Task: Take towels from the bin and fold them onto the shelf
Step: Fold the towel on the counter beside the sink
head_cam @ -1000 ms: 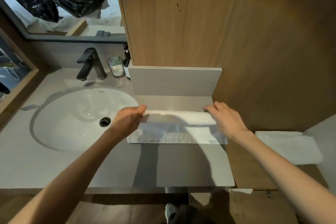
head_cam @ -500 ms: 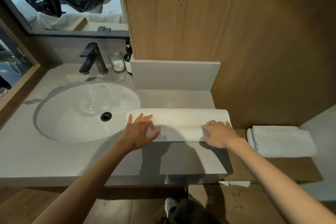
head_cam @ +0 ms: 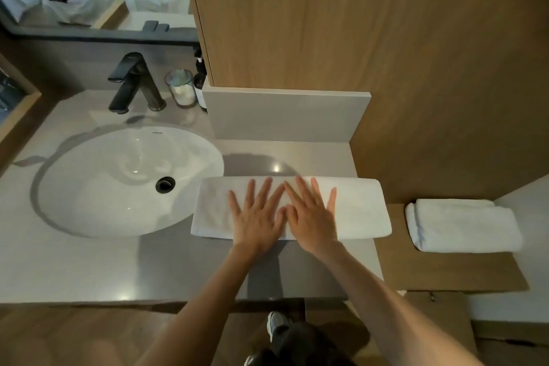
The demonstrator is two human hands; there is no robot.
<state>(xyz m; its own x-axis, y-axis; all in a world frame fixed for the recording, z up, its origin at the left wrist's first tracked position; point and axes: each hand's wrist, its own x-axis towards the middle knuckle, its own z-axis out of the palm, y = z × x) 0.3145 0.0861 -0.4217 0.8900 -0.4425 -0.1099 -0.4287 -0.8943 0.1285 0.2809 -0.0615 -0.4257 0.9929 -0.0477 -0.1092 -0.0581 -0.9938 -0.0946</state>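
A white towel [head_cam: 359, 208], folded into a long strip, lies flat on the grey counter [head_cam: 89, 264] just right of the sink. My left hand [head_cam: 257, 215] and my right hand [head_cam: 312, 214] press flat on the middle of the strip, side by side, fingers straight and spread. To the right, a second folded white towel [head_cam: 463, 226] sits on the lower wooden shelf [head_cam: 445, 273]. The bin is out of view.
A white oval sink [head_cam: 118, 178] with a black faucet [head_cam: 133, 83] fills the left of the counter. A glass jar [head_cam: 181, 88] and a dark bottle [head_cam: 200, 83] stand behind it. A wooden cabinet [head_cam: 356, 38] rises at the back.
The far half of the towel came toward me into a narrower strip. Both hands moved from the towel's ends to its middle and now lie flat there.
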